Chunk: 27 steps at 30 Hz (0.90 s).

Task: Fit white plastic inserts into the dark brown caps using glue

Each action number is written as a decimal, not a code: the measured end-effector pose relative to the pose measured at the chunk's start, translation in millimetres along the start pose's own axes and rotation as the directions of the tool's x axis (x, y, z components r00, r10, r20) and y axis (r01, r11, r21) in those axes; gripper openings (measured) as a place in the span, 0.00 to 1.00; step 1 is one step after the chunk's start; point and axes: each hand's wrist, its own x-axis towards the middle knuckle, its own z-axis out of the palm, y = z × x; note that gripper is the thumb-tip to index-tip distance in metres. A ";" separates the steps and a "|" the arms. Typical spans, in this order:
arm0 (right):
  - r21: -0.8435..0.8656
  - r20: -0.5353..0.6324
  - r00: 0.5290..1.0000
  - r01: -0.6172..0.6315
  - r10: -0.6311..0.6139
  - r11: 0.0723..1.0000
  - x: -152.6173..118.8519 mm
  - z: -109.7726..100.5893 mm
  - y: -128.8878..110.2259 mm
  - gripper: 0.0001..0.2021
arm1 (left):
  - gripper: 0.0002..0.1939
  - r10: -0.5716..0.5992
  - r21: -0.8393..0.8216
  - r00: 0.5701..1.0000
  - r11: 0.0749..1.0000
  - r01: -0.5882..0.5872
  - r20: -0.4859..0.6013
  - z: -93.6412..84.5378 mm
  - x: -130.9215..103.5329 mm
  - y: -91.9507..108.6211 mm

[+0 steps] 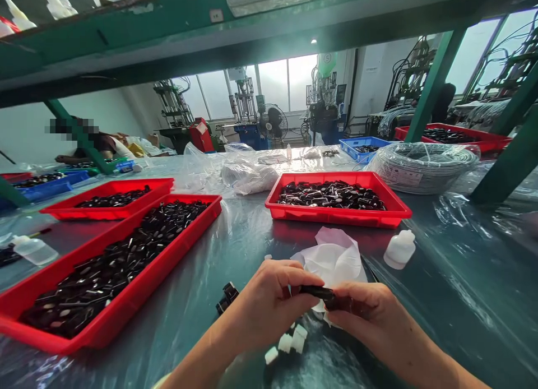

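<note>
A small black part is held between my two hands over the table. My left hand pinches its left end with thumb and fingers. My right hand grips the right end, its fingertips close to the left ones. Crumpled white cloth or paper lies just behind them. Several small white blocks rest on the table below my hands. Left of my left hand, partly hidden by it, are some black parts. My fingers cover both ends of the held part.
Red trays of black parts stand at the left and ahead. A white bottle is at the right, before a wrapped cable coil. A green shelf beam crosses overhead. A person sits at the far left.
</note>
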 end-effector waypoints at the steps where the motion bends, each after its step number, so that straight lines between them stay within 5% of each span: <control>1: 0.003 0.004 1.000 -0.001 0.001 1.000 -0.2 0.4 0.7 0.05 | 0.09 0.028 0.036 1.000 0.999 -0.028 0.013 -0.7 -0.1 0.2; 12: 0.060 -0.002 0.999 0.033 -0.033 0.998 -1.3 2.8 -1.0 0.07 | 0.11 0.103 0.248 0.992 0.961 -0.120 0.079 -2.3 -5.4 6.1; 27: 0.076 -0.007 0.999 0.038 -0.038 0.996 -2.4 4.5 -2.3 0.07 | 0.11 0.092 0.248 0.993 0.963 -0.109 0.080 -2.5 -5.6 7.1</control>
